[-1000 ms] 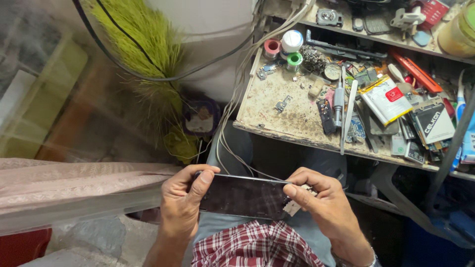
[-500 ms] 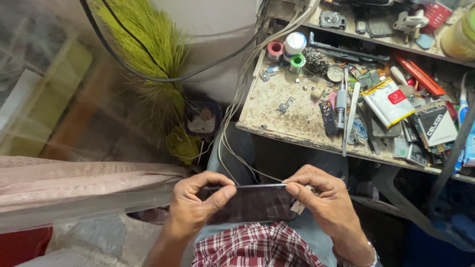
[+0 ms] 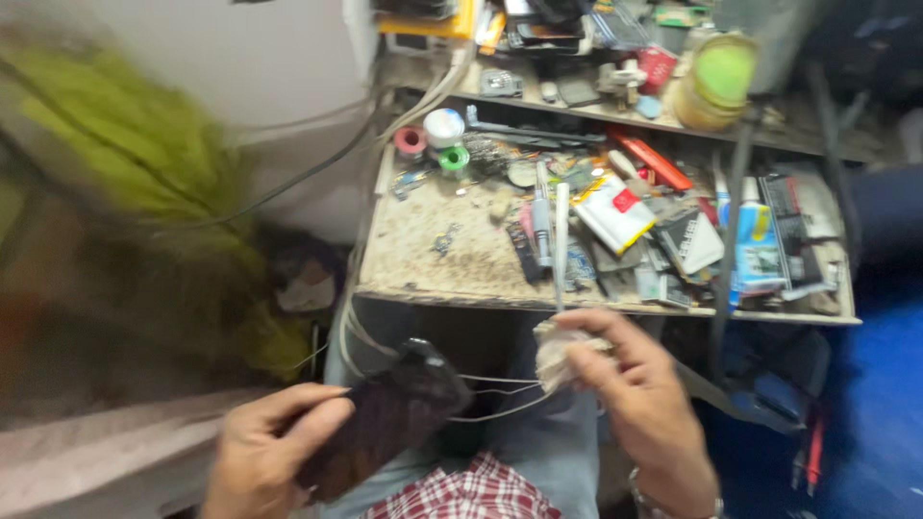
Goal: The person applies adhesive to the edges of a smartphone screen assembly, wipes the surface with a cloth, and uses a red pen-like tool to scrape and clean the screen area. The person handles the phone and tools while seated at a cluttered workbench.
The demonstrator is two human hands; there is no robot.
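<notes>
Nearest the camera, the left hand is wrapped around a dark phone, thumb over the front and fingers underneath. The phone sits tilted over the lap, above the checked cloth, with its top corner pointing up and to the right.

Just right of it, the right hand is pinched shut on a small wad of pale cloth or tissue. The picture's blurry, so I can't tell exactly what that wad is. The two hands are apart, and the wad isn't touching the phone.

If this is a wipe-down, I'd say keep the left grip firm on the edges so fingers stay off the glass, and bring the wad in flat, not bunched. Watch the thin wires hanging between the hands, they look easy to snag.

Further out is the workbench, scuffed and crowded. There are tape rolls at the far left and a jumble of tools and packets to the right. A jar with a green lid sits on the far shelf.
</notes>
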